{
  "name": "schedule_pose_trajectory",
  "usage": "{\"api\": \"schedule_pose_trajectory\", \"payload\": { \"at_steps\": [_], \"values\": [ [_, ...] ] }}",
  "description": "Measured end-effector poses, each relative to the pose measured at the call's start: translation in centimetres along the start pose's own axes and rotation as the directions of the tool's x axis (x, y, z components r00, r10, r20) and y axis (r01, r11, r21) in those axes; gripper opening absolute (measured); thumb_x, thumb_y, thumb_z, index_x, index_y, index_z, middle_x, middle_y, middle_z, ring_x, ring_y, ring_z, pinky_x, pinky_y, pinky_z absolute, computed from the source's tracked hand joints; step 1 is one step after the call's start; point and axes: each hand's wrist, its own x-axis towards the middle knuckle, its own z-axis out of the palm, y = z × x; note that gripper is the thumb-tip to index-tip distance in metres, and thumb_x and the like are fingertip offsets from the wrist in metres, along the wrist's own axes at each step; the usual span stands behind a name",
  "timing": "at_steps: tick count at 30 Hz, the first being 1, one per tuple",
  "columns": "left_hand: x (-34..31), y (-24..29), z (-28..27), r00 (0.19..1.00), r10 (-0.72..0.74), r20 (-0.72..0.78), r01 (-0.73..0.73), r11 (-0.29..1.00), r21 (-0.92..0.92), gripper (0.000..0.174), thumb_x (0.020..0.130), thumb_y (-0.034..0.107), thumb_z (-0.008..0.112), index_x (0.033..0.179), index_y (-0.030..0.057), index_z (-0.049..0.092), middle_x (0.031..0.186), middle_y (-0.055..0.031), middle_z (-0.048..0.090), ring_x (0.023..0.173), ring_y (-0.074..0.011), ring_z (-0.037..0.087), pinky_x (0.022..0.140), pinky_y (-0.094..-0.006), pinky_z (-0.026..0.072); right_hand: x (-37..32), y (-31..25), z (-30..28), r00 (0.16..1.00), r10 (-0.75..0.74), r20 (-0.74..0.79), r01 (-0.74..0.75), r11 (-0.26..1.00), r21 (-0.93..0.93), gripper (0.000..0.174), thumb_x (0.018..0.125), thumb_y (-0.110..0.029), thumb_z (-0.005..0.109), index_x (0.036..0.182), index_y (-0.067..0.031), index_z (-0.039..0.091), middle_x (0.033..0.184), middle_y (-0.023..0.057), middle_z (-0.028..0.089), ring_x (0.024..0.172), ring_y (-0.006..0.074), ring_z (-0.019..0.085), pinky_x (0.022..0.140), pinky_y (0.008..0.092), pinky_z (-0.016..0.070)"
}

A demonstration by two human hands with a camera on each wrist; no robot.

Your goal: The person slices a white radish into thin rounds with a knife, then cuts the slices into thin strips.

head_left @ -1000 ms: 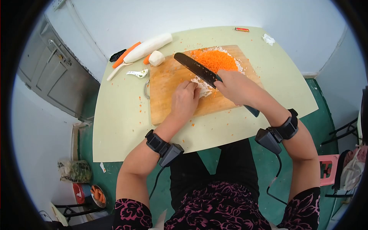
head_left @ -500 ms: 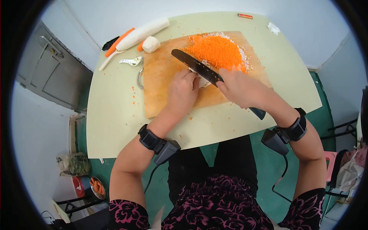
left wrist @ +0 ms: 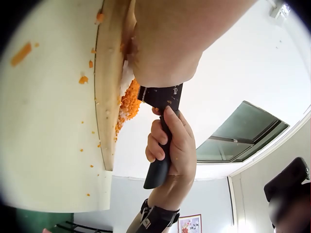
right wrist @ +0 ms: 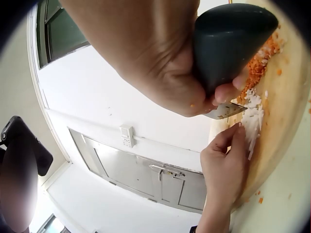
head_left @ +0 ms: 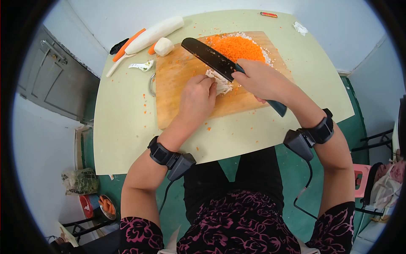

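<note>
A wooden cutting board (head_left: 179, 95) lies on the pale green table (head_left: 122, 127). My right hand (head_left: 259, 80) grips the dark handle (right wrist: 228, 43) of a black-bladed knife (head_left: 207, 55). The blade angles over the board toward the far left. My left hand (head_left: 196, 99) sits with curled fingers on a small heap of white radish strips (head_left: 220, 86), right beside the blade. A mound of finely chopped carrot (head_left: 237, 47) with some white bits lies at the board's far right. In the right wrist view the left hand's fingertips (right wrist: 235, 133) touch the white strips (right wrist: 252, 124).
A whole white radish (head_left: 154, 29), a carrot (head_left: 127, 44), a cut radish chunk (head_left: 163, 46) and a peeler (head_left: 141, 65) lie beyond the board's far left corner. A red lighter (head_left: 269, 15) and crumpled tissue (head_left: 301, 28) sit at the far edge. Carrot crumbs dot the table.
The knife blade has shifted up and toward the far left, away from my left fingers. My left hand has stayed on the radish strips.
</note>
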Motion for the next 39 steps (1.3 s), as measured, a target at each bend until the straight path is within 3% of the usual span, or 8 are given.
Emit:
{"api": "schedule_pose_trajectory", "payload": {
  "at_steps": [12,18,21,24,27,33,36,39],
  "values": [
    [0.0,-0.1,0.1,1.000,-0.023,-0.010,0.023,1.000,0.021,0.007,0.074,0.003,0.065,0.077,-0.0030,0.066,0.076,-0.0157,0.062,0.071,-0.0311,0.060,0.064,-0.0370,0.0485,-2.6,0.2,1.1,0.999,-0.039,-0.009,0.037,0.989,-0.140,0.025,0.095,-0.021,0.042,0.094,0.0038,0.046,0.063,0.0150,0.053,0.042,0.0223,0.053,0.043,0.0344,0.0449],
    [0.0,-0.1,0.3,1.000,-0.011,-0.010,0.011,1.000,0.029,0.006,0.074,0.001,0.065,0.077,-0.0034,0.066,0.075,-0.0147,0.062,0.069,-0.0304,0.060,0.063,-0.0367,0.0487,-2.5,-0.6,0.7,0.993,0.059,0.099,-0.058,0.998,-0.010,0.024,0.095,-0.020,0.041,0.094,0.0040,0.044,0.063,0.0163,0.054,0.043,0.0240,0.055,0.042,0.0352,0.0454],
    [0.0,0.1,0.3,1.000,0.005,-0.014,-0.004,0.999,0.035,0.006,0.074,0.000,0.065,0.077,-0.0036,0.066,0.075,-0.0142,0.062,0.070,-0.0300,0.060,0.063,-0.0366,0.0489,-1.6,-0.3,1.1,0.994,0.026,0.110,-0.014,0.995,-0.104,0.025,0.095,-0.020,0.040,0.096,0.0050,0.044,0.064,0.0174,0.055,0.044,0.0246,0.056,0.041,0.0353,0.0454],
    [-0.1,0.1,0.3,1.000,0.002,0.002,-0.002,0.999,0.038,0.006,0.074,0.000,0.065,0.078,-0.0038,0.066,0.076,-0.0138,0.062,0.070,-0.0299,0.060,0.063,-0.0365,0.0489,0.0,-0.2,1.7,0.992,-0.027,0.121,0.037,0.996,-0.083,0.026,0.095,-0.019,0.040,0.097,0.0060,0.044,0.065,0.0181,0.055,0.045,0.0251,0.057,0.040,0.0358,0.0455],
    [0.1,0.0,0.1,1.000,-0.002,0.024,0.001,0.999,0.034,0.007,0.074,0.001,0.065,0.079,-0.0041,0.066,0.077,-0.0141,0.062,0.071,-0.0302,0.060,0.064,-0.0364,0.0489,1.5,-0.3,2.3,0.994,-0.103,0.047,0.109,0.983,-0.150,0.025,0.095,-0.020,0.042,0.095,0.0051,0.045,0.064,0.0173,0.055,0.044,0.0245,0.056,0.040,0.0360,0.0458],
    [-0.1,0.0,0.0,1.000,-0.007,-0.005,0.007,1.000,-0.001,0.009,0.076,0.001,0.063,0.082,-0.0047,0.066,0.080,-0.0158,0.062,0.073,-0.0314,0.060,0.066,-0.0368,0.0487,0.7,-0.1,0.4,0.998,0.050,0.046,-0.052,0.997,0.057,0.026,0.094,-0.023,0.045,0.092,0.0026,0.046,0.061,0.0138,0.053,0.041,0.0216,0.053,0.039,0.0341,0.0440],
    [-0.1,0.0,-0.2,1.000,0.002,-0.027,-0.002,1.000,0.006,0.010,0.076,0.001,0.063,0.083,-0.0048,0.065,0.080,-0.0162,0.062,0.073,-0.0319,0.060,0.065,-0.0373,0.0483,-0.7,-0.7,-0.2,0.999,0.025,0.025,-0.024,0.999,-0.029,0.026,0.094,-0.023,0.044,0.089,0.0027,0.047,0.060,0.0135,0.052,0.041,0.0213,0.052,0.040,0.0333,0.0431],
    [0.0,0.0,-0.3,0.999,-0.039,-0.010,0.039,0.999,0.015,0.008,0.075,0.001,0.064,0.081,-0.0042,0.063,0.078,-0.0162,0.061,0.071,-0.0316,0.059,0.064,-0.0377,0.0477,-2.5,-1.5,-0.2,1.000,0.027,0.011,-0.026,0.998,-0.062,0.027,0.092,-0.020,0.042,0.088,0.0056,0.051,0.067,0.0183,0.059,0.052,0.0287,0.060,0.047,0.0390,0.0477]
  ]
}}
